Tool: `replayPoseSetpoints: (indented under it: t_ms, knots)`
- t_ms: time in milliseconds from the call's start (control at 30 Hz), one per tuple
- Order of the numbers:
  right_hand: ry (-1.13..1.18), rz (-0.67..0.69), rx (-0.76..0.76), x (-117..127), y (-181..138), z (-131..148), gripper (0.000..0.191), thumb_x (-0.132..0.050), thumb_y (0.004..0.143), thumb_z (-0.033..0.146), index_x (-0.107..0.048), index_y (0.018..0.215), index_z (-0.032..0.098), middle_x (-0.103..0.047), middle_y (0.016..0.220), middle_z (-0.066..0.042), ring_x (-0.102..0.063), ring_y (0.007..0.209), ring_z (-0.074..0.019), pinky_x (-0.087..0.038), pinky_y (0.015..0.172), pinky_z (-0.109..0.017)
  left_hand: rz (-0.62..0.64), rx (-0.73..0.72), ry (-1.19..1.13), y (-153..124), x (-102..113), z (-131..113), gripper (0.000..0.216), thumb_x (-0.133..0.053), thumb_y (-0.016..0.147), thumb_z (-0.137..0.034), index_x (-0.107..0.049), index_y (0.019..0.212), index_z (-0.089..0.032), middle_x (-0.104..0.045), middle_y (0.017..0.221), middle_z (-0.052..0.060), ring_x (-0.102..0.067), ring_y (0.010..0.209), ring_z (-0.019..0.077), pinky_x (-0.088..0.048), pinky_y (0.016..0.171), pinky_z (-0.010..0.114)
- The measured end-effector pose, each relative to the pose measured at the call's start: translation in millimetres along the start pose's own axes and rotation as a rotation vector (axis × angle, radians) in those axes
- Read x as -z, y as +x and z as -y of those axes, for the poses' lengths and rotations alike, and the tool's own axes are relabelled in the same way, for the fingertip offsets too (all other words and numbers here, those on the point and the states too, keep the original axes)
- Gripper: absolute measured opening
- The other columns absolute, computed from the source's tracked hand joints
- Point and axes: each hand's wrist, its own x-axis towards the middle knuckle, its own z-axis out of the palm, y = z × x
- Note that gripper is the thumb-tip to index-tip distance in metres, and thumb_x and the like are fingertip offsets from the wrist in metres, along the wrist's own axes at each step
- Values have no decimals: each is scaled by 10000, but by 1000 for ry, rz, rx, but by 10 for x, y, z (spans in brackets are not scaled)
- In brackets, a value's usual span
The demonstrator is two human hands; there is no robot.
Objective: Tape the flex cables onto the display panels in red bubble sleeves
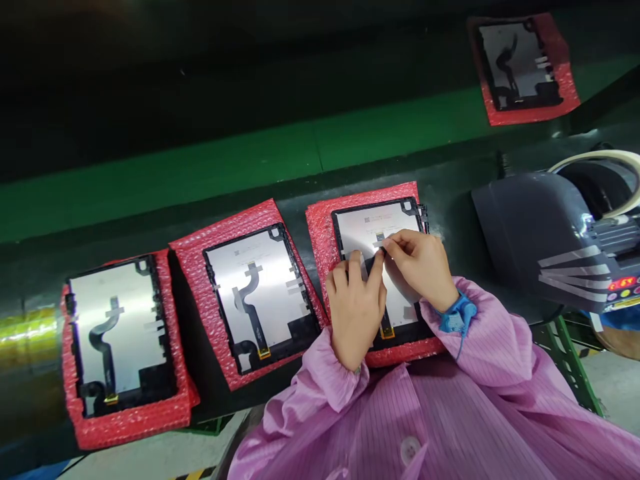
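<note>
In the head view a tablet display panel (364, 221) with a silver back and black frame lies on red bubble wrap (320, 233). My left hand (356, 303) rests on it, fingers spread, with the index fingertip at the black flex cable (376, 270). Close beside that fingertip, my right hand (417, 261) pinches with thumb and forefinger at the cable's upper end, just below a small connector (380, 237). Whatever sits between those fingertips is hidden. The cable's gold lower end (387, 331) shows beneath the left hand. A blue band (457, 315) circles my right wrist.
To the left lie two similar panels, one nearer (275, 267) and one farther (130, 340), each on red bubble wrap. Another panel (517, 63) lies at the upper right. A dark tape dispenser (535, 220) with a red digital display stands at the right on the dark bench (460, 180).
</note>
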Motion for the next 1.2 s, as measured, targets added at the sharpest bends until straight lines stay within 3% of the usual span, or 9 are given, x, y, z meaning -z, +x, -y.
replayPoseSetpoints:
  t_ms: [167, 467, 1067, 1200]
  knots:
    - [73, 2, -20, 8, 0, -11, 265, -554, 873, 364, -698, 744, 182, -658, 636, -10, -548, 593, -130, -326, 585, -263, 4, 1, -1, -2, 9, -2, 448, -493, 947, -226, -584, 1385, -247, -553, 1301, 141, -484, 1017, 318, -439, 866, 461]
    - [-56, -14, -47, 6, -18, 41, 254, -562, 880, 361, -701, 742, 199, -666, 638, 2, -546, 567, -123, -316, 586, -266, 23, -11, 9, 1, 47, 1, 462, -503, 934, -207, -573, 1389, -237, -544, 1307, 147, -469, 1030, 317, -428, 854, 450]
    - [-249, -61, 61, -11, -36, 99, 228, -574, 896, 343, -690, 768, 195, -655, 665, -4, -531, 586, -124, -291, 573, -254, 110, 12, 44, 78, 69, -38, 515, -461, 937, -236, -504, 1447, -178, -571, 1289, 148, -495, 1013, 313, -428, 846, 463]
    - [-295, -6, 56, 33, -12, 125, 234, -593, 896, 372, -687, 775, 194, -643, 658, -1, -515, 581, -125, -274, 571, -256, 109, 19, 54, 75, 60, -48, 491, -448, 943, -234, -523, 1426, -186, -572, 1299, 141, -503, 1019, 312, -432, 841, 462]
